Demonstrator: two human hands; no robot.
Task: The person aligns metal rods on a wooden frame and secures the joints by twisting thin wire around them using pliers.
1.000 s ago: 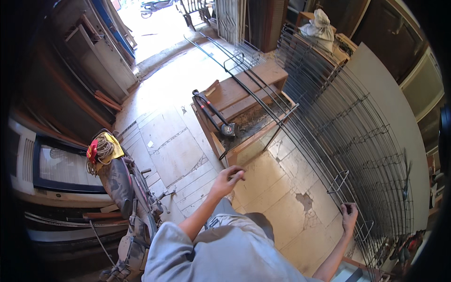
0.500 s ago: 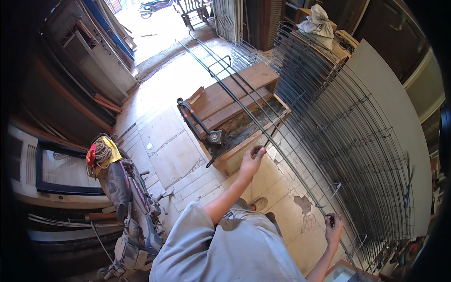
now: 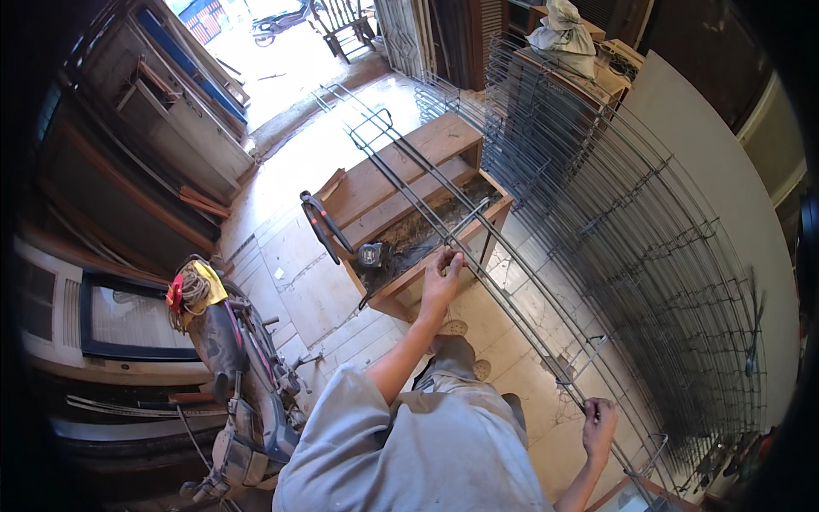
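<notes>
Your left hand [image 3: 444, 264] and your right hand [image 3: 601, 425] each pinch the near side of the long wire frame [image 3: 512, 313], which slants over the wooden bench [image 3: 445, 136], beside the wire stack [image 3: 631, 230].

Extended the left arm [image 3: 414, 343] forward, with the left hand [image 3: 441, 266] pinched at its end; held the right hand [image 3: 600, 427] curled, out to the right, above an upward-slanting right forearm [image 3: 583, 485].

- Strong daylight enters through the far doorway [image 3: 277, 72] and whitens the tiled floor [image 3: 311, 162].
- In this glare, the far end of the steel-rod frame [image 3: 409, 198] looks faint.
- Left wooden panels [image 3: 111, 205] are dim; the lens curves the right board [image 3: 725, 162].
</notes>
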